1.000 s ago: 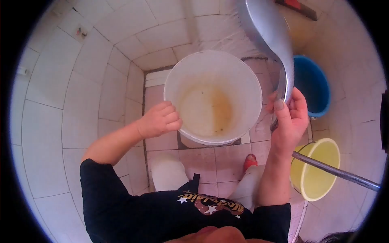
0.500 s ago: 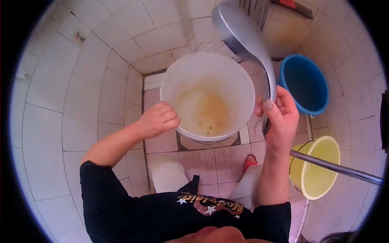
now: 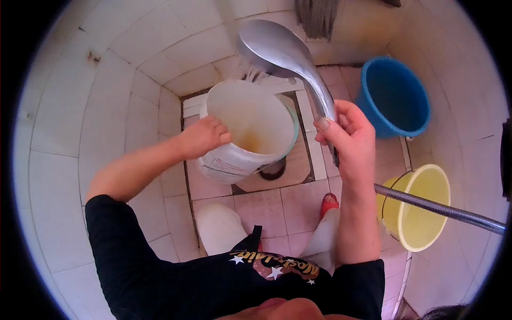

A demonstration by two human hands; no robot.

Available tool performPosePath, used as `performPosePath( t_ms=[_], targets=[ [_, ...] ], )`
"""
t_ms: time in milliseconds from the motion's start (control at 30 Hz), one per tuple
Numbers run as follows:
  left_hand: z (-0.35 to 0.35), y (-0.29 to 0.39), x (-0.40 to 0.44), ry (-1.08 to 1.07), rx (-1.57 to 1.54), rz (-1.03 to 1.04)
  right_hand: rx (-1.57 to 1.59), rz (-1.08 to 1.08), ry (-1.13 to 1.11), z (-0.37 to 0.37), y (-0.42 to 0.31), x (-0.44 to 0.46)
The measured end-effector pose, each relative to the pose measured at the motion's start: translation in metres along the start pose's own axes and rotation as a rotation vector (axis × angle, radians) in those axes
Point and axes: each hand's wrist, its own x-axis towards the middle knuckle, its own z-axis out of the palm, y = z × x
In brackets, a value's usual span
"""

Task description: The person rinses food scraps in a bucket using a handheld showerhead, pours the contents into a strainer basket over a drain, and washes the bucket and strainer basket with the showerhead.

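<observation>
A large white bucket [image 3: 221, 166] tilts over the floor, with brownish residue visible inside it. My left hand [image 3: 205, 137] is closed on its near left rim, fingers curled over the edge. A silver shower head [image 3: 280, 50] is in my right hand [image 3: 351, 138], which grips its handle. The head of the shower hangs above the far side of the bucket, and water splashes near the back rim. From the handle's lower end, a ribbed metal hose [image 3: 442, 210] appears to run off to the right.
Beneath the bucket is a squat toilet pan [image 3: 301, 168] with a dark round hole. A blue bucket [image 3: 394, 98] stands at the right wall, and a yellow bucket [image 3: 421, 208] stands nearer. Grey mop strands [image 3: 316, 18] hang at the back. Tiled walls [image 3: 58, 186] close in around.
The white bucket has tipped and shifted left, uncovering the pan's hole. My left hand has moved a little left with its rim. The shower head has moved left and down in view.
</observation>
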Motion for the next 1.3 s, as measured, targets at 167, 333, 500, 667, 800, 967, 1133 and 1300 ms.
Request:
performPosePath(
  t_ms=[167, 333, 500, 667, 800, 967, 1133, 1300],
  targets=[
    [0.049, -0.015, 0.027, -0.246, -0.008, 0.036, 0.013, 0.016, 0.042, -0.011, 0.015, 0.01],
    [0.077, -0.013, 0.034, -0.54, 0.152, 0.037, -0.112, -0.034, 0.164, -0.032, 0.023, 0.018],
    [0.111, -0.016, 0.041, -0.603, 0.209, 0.02, -0.153, -0.073, 0.27, -0.045, 0.031, 0.018],
    [0.141, -0.021, 0.05, -0.664, 0.279, 0.073, -0.162, -0.038, 0.265, -0.044, 0.033, 0.018],
    [0.149, -0.021, 0.065, -0.755, 0.279, 0.13, -0.169, -0.027, 0.278, -0.046, 0.03, 0.026],
    [0.157, -0.015, 0.072, -0.707, 0.318, 0.127, -0.267, -0.067, 0.344, -0.05, 0.031, 0.028],
    [0.147, -0.023, 0.086, -0.766, 0.364, 0.18, -0.352, -0.154, 0.389, -0.061, 0.04, 0.053],
    [0.126, -0.008, 0.098, -0.776, 0.425, 0.178, -0.227, -0.225, 0.393, -0.064, 0.033, 0.058]
  ],
)
